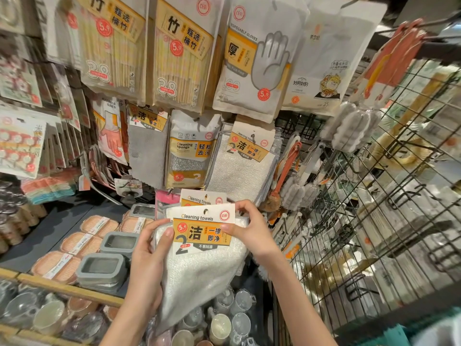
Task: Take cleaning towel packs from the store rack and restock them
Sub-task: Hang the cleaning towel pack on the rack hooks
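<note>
Here, in front of the store rack (311, 126), a person holds a pack of cleaning towels (199, 258) in both hands, low and a little forward of the hanging goods. The left hand (147, 268) grips the pack's left edge, thumb laid across the front beside the orange label and fingers curled behind the white cloth. The right hand (252, 231) pinches the upper right corner of the card header, thumb on the front, fingers wrapped over the top edge. A second cleaning towels pack (203, 199) sits just behind the held one, its header peeking above; whether a hand has hold of it too, I cannot tell. Higher up, more cleaning towels hang on the rack (243, 161), next to a cleaning sponge pack (190, 151) and a grey cloth pack (147, 148). Above those hang bamboo chopstick packs (182, 51) and disposable gloves (257, 61). To the left, a shelf (50, 236) carries orange soap dishes (77, 243) and grey soap boxes (102, 269). A black wire grid (374, 221) stands to the right.
</note>
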`<action>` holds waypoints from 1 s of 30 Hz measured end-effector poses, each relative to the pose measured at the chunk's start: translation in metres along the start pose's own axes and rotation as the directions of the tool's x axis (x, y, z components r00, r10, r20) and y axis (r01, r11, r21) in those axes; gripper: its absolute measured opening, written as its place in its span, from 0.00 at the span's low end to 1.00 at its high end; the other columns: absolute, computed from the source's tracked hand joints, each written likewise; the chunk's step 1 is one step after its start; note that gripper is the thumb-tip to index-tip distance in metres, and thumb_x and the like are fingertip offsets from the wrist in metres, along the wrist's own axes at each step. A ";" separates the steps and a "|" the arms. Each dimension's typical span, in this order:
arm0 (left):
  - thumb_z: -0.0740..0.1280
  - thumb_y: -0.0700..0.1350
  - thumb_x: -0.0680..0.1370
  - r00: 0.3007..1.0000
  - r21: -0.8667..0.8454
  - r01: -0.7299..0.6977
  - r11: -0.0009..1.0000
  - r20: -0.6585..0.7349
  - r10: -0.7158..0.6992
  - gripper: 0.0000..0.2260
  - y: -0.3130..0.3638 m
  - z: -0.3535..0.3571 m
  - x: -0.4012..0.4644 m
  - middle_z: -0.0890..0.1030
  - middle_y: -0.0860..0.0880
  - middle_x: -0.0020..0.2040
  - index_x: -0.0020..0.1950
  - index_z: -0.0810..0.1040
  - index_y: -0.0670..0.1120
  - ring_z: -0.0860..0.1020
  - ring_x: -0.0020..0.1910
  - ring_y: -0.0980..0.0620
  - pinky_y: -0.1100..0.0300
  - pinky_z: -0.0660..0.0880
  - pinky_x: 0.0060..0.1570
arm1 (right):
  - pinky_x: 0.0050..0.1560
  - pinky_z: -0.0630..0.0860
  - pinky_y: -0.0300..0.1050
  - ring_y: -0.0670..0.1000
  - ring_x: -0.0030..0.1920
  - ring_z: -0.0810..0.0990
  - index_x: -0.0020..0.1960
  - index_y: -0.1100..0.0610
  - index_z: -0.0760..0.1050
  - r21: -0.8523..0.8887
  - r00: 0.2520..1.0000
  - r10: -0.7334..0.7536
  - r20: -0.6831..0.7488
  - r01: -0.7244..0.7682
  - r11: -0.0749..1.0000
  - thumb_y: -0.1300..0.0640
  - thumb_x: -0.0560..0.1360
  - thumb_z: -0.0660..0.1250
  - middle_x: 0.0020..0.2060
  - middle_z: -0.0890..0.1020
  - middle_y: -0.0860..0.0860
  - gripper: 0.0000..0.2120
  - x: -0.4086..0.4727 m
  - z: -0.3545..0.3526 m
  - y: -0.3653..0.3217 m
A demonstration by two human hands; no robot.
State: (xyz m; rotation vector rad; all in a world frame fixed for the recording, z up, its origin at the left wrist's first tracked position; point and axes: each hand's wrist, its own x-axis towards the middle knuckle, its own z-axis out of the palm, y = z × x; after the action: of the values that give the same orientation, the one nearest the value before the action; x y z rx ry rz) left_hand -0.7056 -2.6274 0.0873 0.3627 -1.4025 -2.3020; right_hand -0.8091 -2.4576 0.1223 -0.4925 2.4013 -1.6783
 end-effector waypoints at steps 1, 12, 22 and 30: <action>0.76 0.60 0.59 1.000 -0.019 -0.003 1.000 -0.001 0.003 0.24 -0.001 0.000 0.000 0.85 0.51 0.47 0.50 0.79 0.50 0.83 0.48 0.56 0.68 0.78 0.45 | 0.62 0.66 0.39 0.44 0.62 0.69 0.51 0.55 0.72 0.000 1.000 0.006 0.004 -0.006 1.000 0.61 0.68 0.74 0.61 0.72 0.47 0.16 0.000 -0.001 0.000; 0.75 0.59 0.63 1.000 -0.013 -0.003 1.000 -0.002 0.002 0.20 -0.009 -0.003 0.000 0.84 0.52 0.50 0.51 0.78 0.54 0.82 0.51 0.51 0.55 0.78 0.52 | 0.57 0.75 0.44 0.43 0.52 0.78 0.46 0.54 0.73 0.211 0.996 0.033 0.086 -0.051 0.976 0.65 0.70 0.72 0.47 0.80 0.43 0.11 -0.004 0.000 0.002; 0.66 0.50 0.77 0.992 0.130 0.001 0.991 0.123 -0.017 0.17 -0.006 -0.006 0.002 0.79 0.57 0.61 0.64 0.72 0.62 0.78 0.61 0.47 0.39 0.70 0.64 | 0.63 0.68 0.61 0.52 0.57 0.74 0.46 0.55 0.76 0.190 0.988 0.047 -0.148 -0.018 0.982 0.63 0.67 0.75 0.49 0.79 0.50 0.12 0.001 0.005 0.011; 0.73 0.55 0.66 0.976 0.130 0.024 0.991 0.211 -0.052 0.29 -0.006 -0.008 0.000 0.76 0.54 0.66 0.65 0.71 0.65 0.76 0.64 0.47 0.39 0.69 0.64 | 0.59 0.73 0.63 0.57 0.59 0.76 0.43 0.52 0.74 0.251 0.993 0.029 -0.114 0.001 0.968 0.66 0.70 0.72 0.43 0.81 0.43 0.11 0.003 -0.006 0.011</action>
State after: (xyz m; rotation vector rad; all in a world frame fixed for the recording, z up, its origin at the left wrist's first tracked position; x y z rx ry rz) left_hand -0.7037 -2.6308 0.0782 0.1835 -1.6648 -2.3461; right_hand -0.8154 -2.4503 0.1146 -0.3450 2.2143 -2.0205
